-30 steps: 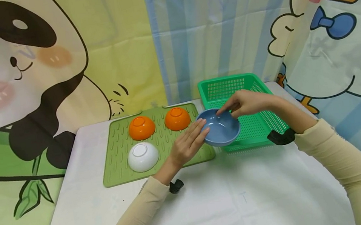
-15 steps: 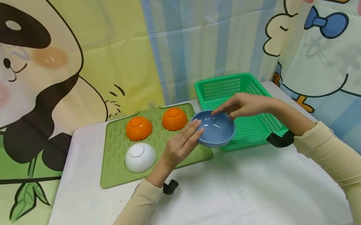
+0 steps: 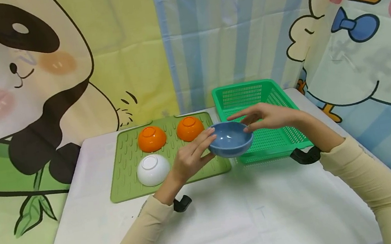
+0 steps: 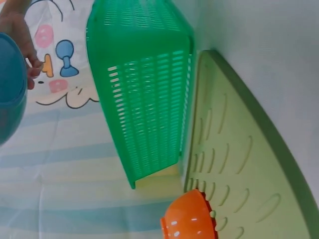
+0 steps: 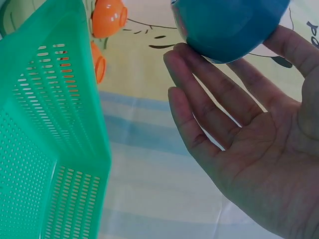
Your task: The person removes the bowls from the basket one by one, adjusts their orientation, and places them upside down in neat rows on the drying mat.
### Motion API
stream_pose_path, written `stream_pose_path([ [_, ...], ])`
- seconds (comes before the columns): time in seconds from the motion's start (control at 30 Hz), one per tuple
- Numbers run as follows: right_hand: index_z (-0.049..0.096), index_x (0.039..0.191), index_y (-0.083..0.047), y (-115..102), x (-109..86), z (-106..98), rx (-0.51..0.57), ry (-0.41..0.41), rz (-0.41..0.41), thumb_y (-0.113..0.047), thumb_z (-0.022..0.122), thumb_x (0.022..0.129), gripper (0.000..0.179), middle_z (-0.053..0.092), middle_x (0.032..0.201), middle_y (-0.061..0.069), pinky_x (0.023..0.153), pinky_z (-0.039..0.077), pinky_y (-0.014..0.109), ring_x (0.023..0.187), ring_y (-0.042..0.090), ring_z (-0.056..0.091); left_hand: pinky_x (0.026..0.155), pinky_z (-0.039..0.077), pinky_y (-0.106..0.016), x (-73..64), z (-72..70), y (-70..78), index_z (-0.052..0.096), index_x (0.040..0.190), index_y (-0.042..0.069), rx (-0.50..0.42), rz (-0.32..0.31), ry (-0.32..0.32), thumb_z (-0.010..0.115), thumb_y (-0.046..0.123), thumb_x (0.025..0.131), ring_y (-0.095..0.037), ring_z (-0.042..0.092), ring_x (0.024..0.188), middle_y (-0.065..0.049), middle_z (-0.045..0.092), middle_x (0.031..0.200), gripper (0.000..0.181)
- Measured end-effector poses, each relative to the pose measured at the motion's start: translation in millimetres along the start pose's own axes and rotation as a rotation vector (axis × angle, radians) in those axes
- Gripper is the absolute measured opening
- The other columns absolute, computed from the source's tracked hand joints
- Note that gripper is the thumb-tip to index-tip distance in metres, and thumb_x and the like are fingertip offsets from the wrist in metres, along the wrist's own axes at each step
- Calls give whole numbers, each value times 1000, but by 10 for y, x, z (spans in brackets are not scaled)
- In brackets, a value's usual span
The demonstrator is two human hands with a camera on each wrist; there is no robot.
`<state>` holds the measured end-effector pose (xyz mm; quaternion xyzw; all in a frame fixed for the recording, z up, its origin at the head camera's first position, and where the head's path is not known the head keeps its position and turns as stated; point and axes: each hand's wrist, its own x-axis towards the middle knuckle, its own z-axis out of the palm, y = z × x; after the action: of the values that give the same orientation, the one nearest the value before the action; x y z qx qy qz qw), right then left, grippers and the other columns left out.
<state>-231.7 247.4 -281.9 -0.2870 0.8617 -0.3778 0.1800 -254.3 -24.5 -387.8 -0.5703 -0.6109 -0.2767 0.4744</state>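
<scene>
A blue bowl point(image 3: 230, 139), its mouth up and tipped slightly, is held in the air in front of the basket. My left hand point(image 3: 193, 157) grips its left side, fingers at the rim and thumb lower on the outer wall. On the right side, my right hand point(image 3: 267, 116) has its thumb at the near rim and its fingers reaching toward the far rim. The right wrist view shows that hand's fingertips and thumb on either side of the bowl point(image 5: 229, 30). The left wrist view does not show the left hand.
Behind the bowl stands a green basket point(image 3: 241, 91) with slotted walls. Left of it lies a green drying mat point(image 3: 122, 189). Two orange bowls point(image 3: 151, 139) and a white bowl point(image 3: 153, 170) sit upside down there. Printed curtains border the white table point(image 3: 231, 224).
The bowl has tilted closer to level and moved slightly left. My right fingers have shifted along its rim, the thumb now showing at the near side. My left thumb has come into view below.
</scene>
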Motion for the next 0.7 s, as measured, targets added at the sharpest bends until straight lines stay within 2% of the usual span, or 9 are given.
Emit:
stream_pose_path([
  [0.17, 44, 138, -13, -14, -32, 25, 45, 6, -19, -24, 50, 97, 44, 54, 127, 11, 88, 50, 41, 103, 22, 60, 82, 52, -26, 45, -76, -4, 57, 118, 0, -65, -87, -29, 81, 15, 71, -24, 59, 108, -15, 60, 120, 56],
  [0.27, 41, 140, -13, 1, -50, 61, 56, 15, -39, -24, 44, 99, 42, 53, 128, 12, 91, 47, 45, 107, 22, 58, 82, 52, -27, 75, -125, -20, 56, 117, 0, -95, -117, -50, 83, 14, 68, -24, 60, 106, -15, 61, 118, 58],
  [0.43, 35, 143, -16, 8, -78, 138, 11, 49, -84, -22, 37, 101, 42, 47, 134, 11, 93, 43, 52, 115, 26, 52, 83, 52, -29, 109, -204, -47, 54, 116, -1, -140, -155, -74, 85, 12, 64, -25, 61, 103, -16, 62, 115, 61],
  [0.57, 27, 145, -18, -4, -88, 208, -10, 61, -100, -22, 38, 101, 46, 40, 140, 12, 94, 42, 53, 122, 28, 46, 82, 52, -28, 112, -258, -64, 55, 116, 0, -142, -195, -93, 86, 14, 63, -23, 62, 101, -14, 63, 115, 63],
  [0.7, 18, 148, -17, -7, -82, 279, -76, 78, -147, -23, 45, 99, 56, 35, 144, 14, 97, 39, 53, 126, 32, 40, 78, 54, -27, 130, -308, -78, 56, 116, -1, -162, -245, -110, 87, 16, 62, -21, 64, 97, -11, 64, 112, 65],
])
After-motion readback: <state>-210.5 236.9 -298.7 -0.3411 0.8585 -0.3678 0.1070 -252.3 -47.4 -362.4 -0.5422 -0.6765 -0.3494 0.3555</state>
